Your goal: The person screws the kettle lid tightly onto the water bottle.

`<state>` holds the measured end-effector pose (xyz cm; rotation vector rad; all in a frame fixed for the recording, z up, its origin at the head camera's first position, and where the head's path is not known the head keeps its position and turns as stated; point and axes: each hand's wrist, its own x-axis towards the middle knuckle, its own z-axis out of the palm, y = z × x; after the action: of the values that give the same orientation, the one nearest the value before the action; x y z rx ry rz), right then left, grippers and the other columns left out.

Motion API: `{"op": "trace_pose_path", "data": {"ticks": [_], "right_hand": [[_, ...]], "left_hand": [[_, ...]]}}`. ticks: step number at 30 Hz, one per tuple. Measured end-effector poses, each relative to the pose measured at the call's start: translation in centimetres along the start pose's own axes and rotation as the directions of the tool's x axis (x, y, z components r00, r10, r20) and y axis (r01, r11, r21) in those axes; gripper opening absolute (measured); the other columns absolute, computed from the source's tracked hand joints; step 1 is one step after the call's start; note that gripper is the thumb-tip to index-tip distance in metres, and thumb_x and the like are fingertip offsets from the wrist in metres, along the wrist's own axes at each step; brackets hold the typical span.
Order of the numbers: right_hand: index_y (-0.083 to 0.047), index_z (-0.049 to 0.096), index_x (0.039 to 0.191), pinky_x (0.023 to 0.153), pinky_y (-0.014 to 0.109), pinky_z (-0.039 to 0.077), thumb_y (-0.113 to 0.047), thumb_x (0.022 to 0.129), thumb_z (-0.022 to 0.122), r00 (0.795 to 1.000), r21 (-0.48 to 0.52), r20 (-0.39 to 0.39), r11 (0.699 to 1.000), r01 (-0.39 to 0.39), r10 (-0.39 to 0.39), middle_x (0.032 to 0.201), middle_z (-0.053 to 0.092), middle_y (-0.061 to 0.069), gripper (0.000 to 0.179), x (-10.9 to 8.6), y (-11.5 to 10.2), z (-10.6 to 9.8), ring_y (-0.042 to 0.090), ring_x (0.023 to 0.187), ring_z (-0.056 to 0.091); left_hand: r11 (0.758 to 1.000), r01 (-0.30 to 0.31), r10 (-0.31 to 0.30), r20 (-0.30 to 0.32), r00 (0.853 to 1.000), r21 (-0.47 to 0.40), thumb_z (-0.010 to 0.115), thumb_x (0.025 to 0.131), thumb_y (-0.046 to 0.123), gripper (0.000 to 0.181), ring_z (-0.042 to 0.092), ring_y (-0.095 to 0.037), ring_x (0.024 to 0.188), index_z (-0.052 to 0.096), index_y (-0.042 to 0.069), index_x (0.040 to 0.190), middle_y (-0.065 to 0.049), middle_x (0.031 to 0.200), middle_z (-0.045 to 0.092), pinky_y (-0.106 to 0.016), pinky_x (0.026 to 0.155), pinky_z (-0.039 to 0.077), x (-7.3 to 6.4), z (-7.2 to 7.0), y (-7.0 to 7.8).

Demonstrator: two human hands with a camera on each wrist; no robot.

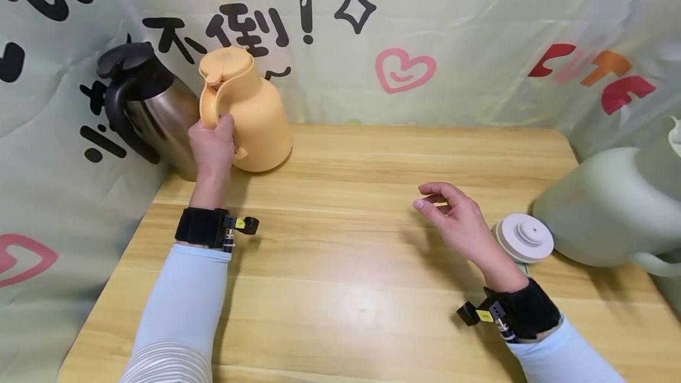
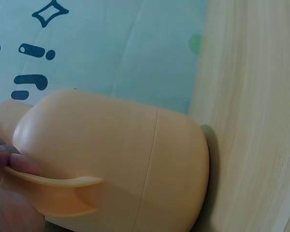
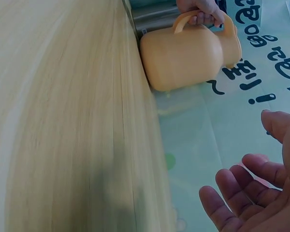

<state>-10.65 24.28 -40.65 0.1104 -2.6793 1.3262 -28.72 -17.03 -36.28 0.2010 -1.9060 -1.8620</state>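
My left hand (image 1: 214,145) grips the handle of a peach-orange thermos jug (image 1: 260,120), which stands upright at the back left of the table with its lid on. In the left wrist view the fingers (image 2: 24,164) wrap round the handle beside the jug's body (image 2: 101,145). Nothing is in my right hand (image 1: 460,223); it hovers over the right half of the table, fingers loosely bent and thumb apart. Close by that hand sits a pale round stopper (image 1: 527,238), and to its right a pale green jug (image 1: 601,211), partly cut off by the frame edge.
A steel thermos jug (image 1: 165,114) with a black lid and handle stands directly left of the peach one. Behind the wooden table (image 1: 340,241) hangs a printed cloth (image 1: 479,34), which also runs along the left side.
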Motion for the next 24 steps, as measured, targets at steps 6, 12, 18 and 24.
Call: {"op": "trace_pose_path", "data": {"ticks": [6, 12, 18, 24], "right_hand": [[-0.008, 0.066, 0.134, 0.087, 0.01, 0.047, -0.033, 0.105, 0.067, 1.0, -0.037, -0.009, 0.999, -0.008, 0.008, 0.127, 0.071, 0.014, 0.038, -0.5, 0.6, -1.0, 0.016, 0.11, 0.063], [-0.006, 0.067, 0.133, 0.085, 0.009, 0.046, -0.033, 0.105, 0.067, 1.0, -0.077, -0.016, 0.997, -0.02, 0.019, 0.127, 0.07, 0.015, 0.039, -1.2, 1.4, -1.8, 0.015, 0.108, 0.062], [-0.006, 0.067, 0.133, 0.085, 0.008, 0.046, -0.033, 0.105, 0.066, 1.0, -0.088, -0.019, 0.996, -0.022, 0.021, 0.126, 0.07, 0.014, 0.039, -1.3, 1.9, -1.9, 0.016, 0.108, 0.062], [-0.007, 0.068, 0.132, 0.085, 0.011, 0.047, -0.03, 0.105, 0.067, 0.999, -0.077, -0.037, 0.997, -0.008, 0.005, 0.123, 0.071, 0.015, 0.036, -1.2, 1.6, -2.3, 0.021, 0.108, 0.063]], "left_hand": [[0.998, 0.048, -0.046, 0.045, 0.998, -0.041, 0.067, 0.093, 0.017, 0.028, 0.048, -0.009, 0.042, 0.061, 0.013, 0.065, 0.006, 0.049, 0.049, -0.022, 0.044, 0.044, 0.1, -0.3, 0.2], [0.992, 0.039, -0.03, 0.072, 0.997, -0.118, 0.062, 0.091, 0.009, 0.025, 0.044, -0.011, 0.038, 0.061, 0.007, 0.066, 0.002, 0.047, 0.048, -0.024, 0.04, 0.04, -0.3, 0.0, 0.2], [0.99, -0.001, 0.008, 0.049, 0.999, -0.142, 0.061, 0.089, 0.007, 0.024, 0.044, -0.01, 0.035, 0.061, 0.005, 0.065, 0.002, 0.045, 0.048, -0.023, 0.037, 0.038, -0.6, 0.4, 0.0], [0.993, -0.007, 0.012, 0.042, 0.999, -0.122, 0.061, 0.09, 0.011, 0.022, 0.044, -0.009, 0.038, 0.062, 0.007, 0.069, 0.004, 0.047, 0.048, -0.022, 0.04, 0.039, -0.7, 0.6, 0.1]]}}
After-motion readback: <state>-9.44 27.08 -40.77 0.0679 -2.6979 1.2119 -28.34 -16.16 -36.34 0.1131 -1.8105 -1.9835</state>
